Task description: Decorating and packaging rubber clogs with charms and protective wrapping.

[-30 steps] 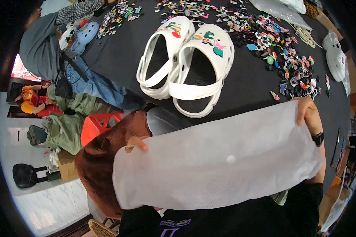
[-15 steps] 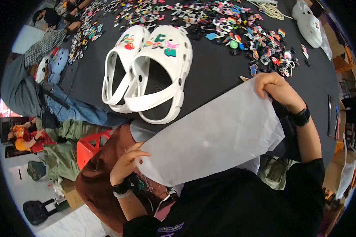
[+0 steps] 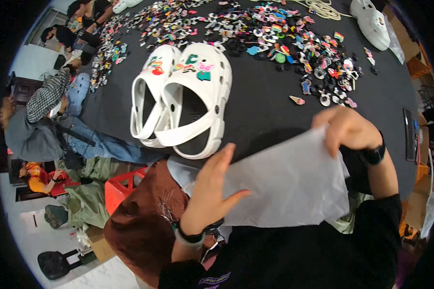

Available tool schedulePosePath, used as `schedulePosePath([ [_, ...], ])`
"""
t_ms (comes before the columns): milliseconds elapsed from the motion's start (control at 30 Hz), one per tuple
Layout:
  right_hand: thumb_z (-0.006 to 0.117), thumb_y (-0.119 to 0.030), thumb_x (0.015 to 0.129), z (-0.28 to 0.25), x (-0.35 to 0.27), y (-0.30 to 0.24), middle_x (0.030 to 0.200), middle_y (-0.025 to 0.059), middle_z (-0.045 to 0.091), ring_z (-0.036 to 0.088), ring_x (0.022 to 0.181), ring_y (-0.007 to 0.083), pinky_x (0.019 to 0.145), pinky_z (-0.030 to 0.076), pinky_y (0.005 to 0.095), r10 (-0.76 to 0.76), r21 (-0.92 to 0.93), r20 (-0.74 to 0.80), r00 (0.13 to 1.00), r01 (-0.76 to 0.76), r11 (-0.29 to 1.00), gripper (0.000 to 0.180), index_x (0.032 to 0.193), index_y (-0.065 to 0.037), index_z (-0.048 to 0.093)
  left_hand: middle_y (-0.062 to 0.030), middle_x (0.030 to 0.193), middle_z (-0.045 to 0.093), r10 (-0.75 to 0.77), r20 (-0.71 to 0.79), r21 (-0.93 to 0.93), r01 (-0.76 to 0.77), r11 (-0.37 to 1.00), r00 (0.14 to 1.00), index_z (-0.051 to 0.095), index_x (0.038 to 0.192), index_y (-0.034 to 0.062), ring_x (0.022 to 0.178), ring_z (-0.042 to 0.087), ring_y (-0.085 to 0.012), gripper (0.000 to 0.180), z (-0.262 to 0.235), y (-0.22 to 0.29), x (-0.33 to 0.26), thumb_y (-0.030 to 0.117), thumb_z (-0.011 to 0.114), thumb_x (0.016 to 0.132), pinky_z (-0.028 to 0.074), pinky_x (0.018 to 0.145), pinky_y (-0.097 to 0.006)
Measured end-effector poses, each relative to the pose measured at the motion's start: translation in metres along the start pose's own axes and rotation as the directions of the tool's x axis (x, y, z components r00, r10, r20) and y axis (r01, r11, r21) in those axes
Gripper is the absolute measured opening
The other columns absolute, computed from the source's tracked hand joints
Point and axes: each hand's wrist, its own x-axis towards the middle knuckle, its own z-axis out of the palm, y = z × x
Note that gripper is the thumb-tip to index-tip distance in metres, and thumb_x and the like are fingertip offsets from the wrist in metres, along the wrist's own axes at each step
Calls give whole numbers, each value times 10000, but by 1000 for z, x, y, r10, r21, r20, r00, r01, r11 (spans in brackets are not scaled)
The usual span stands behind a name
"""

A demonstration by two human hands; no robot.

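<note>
**Left hand opening flat as right hand is keeping its pinch on the frosted bag**

Taking the centre of the view as the dial, the frosted white plastic bag (image 3: 287, 185) is lying toward 4 o'clock, hanging across the person's front by the edge of the black-covered table (image 3: 267, 113). The left hand (image 3: 207, 195), at 6 o'clock, is overlapping the bag's left end; its fingers are stretching straight and lying close together, while the thumb is standing apart and pointing toward 3 o'clock. Half a second ago that hand was pinching this end. Whether its palm is touching the plastic, one cannot tell. The right hand (image 3: 349, 127), at 3 o'clock, is still pinching the bag's upper corner between thumb and curled fingers. The bag is now appearing shorter and slacker than before.

Toward 11 o'clock, the pair of white clogs (image 3: 214, 86) is still standing on the table, bearing colourful charms. Between 1 and 2 o'clock, the loose shoe charms (image 3: 279, 38) are spreading in a heap. An ice-cream-cone charm (image 3: 297, 100), partly covered earlier, is now showing whole just above the right hand.
</note>
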Motion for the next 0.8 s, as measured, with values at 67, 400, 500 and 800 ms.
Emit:
schedulePosePath([
  [67, 552, -157, 927, 10, 3, -13, 788, 126, 620, 584, 656, 236, 645, 462, 319, -28, 115, 53, 998, 22, 993, 328, 632, -50, 648, -170, 1260, 584, -14, -11, -30, 13, 999, 1000, 454, 1359, 14, 1129, 570, -331, 697, 4, 2, 2, 206, 776, 772, 442, 965, -410],
  [400, 634, -455, 868, 28, -43, 48, 1403, 189, 483, 502, 1265, 303, 1077, 379, 403, 289, 976, -204, 935, 173, 131, 814, 1467, -8, 313, -93, 777, 667, 89, 174, -492, 8, 871, 981, 676, 830, -27, 635, 614, -206, 179, -30, -10, -7, 119, 764, 777, 452, 559, -300],
  [500, 751, -421, 793, 55, -60, 62, 1420, 185, 446, 429, 1316, 285, 1106, 326, 403, 302, 991, -118, 946, 90, 103, 872, 1431, 16, 348, -54, 702, 661, -471, -102, -705, 271, 656, 876, 694, 832, -24, 515, 567, -106, 153, -34, 10, -27, 109, 759, 793, 419, 462, -243],
  [800, 907, -320, 642, 100, 22, 5, 1564, 198, 71, 103, 1453, 269, 1180, 135, 409, 203, 653, 134, 970, -240, 719, 1364, 1483, -20, -124, 39, 679, 559, -347, -541, -373, 152, 916, 766, 640, 797, -38, 633, 452, -23, 149, -26, 26, 11, 74, 680, 887, 349, 554, -197],
])
